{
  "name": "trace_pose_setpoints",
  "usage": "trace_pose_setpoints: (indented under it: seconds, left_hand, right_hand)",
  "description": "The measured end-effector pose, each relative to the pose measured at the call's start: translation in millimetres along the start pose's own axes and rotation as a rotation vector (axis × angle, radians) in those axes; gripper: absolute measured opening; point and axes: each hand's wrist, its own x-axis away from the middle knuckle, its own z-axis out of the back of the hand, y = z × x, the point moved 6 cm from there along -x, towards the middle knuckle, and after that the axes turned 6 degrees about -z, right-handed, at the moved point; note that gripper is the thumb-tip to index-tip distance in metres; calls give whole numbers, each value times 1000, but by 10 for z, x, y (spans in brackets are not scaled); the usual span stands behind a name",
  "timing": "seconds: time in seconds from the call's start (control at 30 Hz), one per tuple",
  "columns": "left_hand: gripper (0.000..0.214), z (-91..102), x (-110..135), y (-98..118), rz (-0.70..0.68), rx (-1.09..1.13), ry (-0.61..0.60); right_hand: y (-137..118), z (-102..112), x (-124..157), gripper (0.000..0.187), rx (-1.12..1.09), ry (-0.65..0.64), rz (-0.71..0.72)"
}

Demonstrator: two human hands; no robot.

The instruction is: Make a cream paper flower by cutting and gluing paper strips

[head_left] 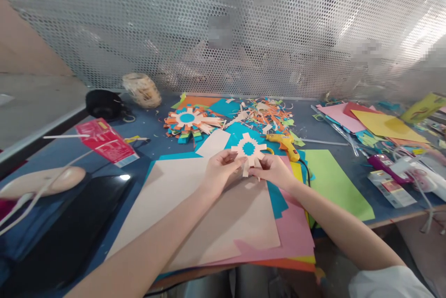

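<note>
paper flower (pixel 248 148): looks very light, thin paper or card, cream strips standing out around a blue centre. judging by that, it should be bendy at the strip ends and a bit firmer in the middle where layers seem to overlap. probably easy to crease or tear, not really slippery, though loose strips could shift under a hard squeeze. best hold: a soft fingertip pinch on the lower strips or near the rim of the centre, no pressing on single tips.

where: held up between the two hands, over the far part of the big cream sheet (pixel 163 186) on the worktop (pixel 153 133). left hand (pixel 223 168) pinches its lower left side, thumb across the near face; right hand (pixel 275 170) grips the lower right side with its fingertips. both grasping, neither free. blue centre sits between the hands, slightly farther from the person than the fingertips; upper strips stick out uncovered. can't tell exactly which strips the right fingers press.

around it: yellow glue gun (pixel 287 142) just beyond the right hand, second flower (pixel 187 118) farther off to the left, paper scraps (pixel 268 114) behind.
</note>
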Motion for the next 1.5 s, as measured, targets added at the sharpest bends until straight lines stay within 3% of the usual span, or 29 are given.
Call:
trace_pose_setpoints:
  seconds: [0.3, 0.43, 0.53, 0.6, 0.67, 0.73, 0.87, 0.93, 1.07, 1.13, 1.23, 1.37, 1.5]
  left_hand:
    - [27, 26, 22, 165, -124, 8, 41]
    - [24, 153, -38, 299, -141, 10, 131]
    - [27, 210, -103, 304, 17, -110, 74]
    - [32, 247, -120, 253, 173, -211, 3]
    - [37, 310, -133, 228, 234, -310, -37]
    - [38, 386, -168, 289, 112, -480, -24]
    - [39, 394, -120, 595, -442, -861, 137]
    - [39, 270, -56, 616, -532, -875, 56]
    - [31, -82, 89, 393, -302, -681, -406]
    - [24, -186, 162, 344, -266, -656, -512]
    - [12, -233, 184, 339, -282, -652, -524]
    - [13, -241, 163, 344, -271, -648, -501]
    - [14, -197, 130, 369, -281, -643, -404]
  right_hand:
    - [-40, 36, 19, 20, 114, 64, 27]
    - [-123, -3, 87, 11, 135, -34, 97]
    - [-174, -45, 148, 9, 160, -133, 148]
    - [-197, -55, 175, 10, 177, -159, 167]
    - [-207, -55, 182, 10, 180, -158, 170]
    - [-199, -47, 170, 10, 187, -136, 168]
    - [-149, 24, 117, 10, 167, -9, 158]
    - [-120, 77, 98, 10, 147, 66, 135]
    - [-128, 140, 94, 13, 163, 145, 134]
    - [-141, 134, 95, 14, 188, 138, 153]
    - [-123, 100, 92, 15, 187, 91, 157]
    - [-101, 75, 90, 19, 198, 49, 165]
    - [-187, 87, 114, 12, 529, 54, 307]
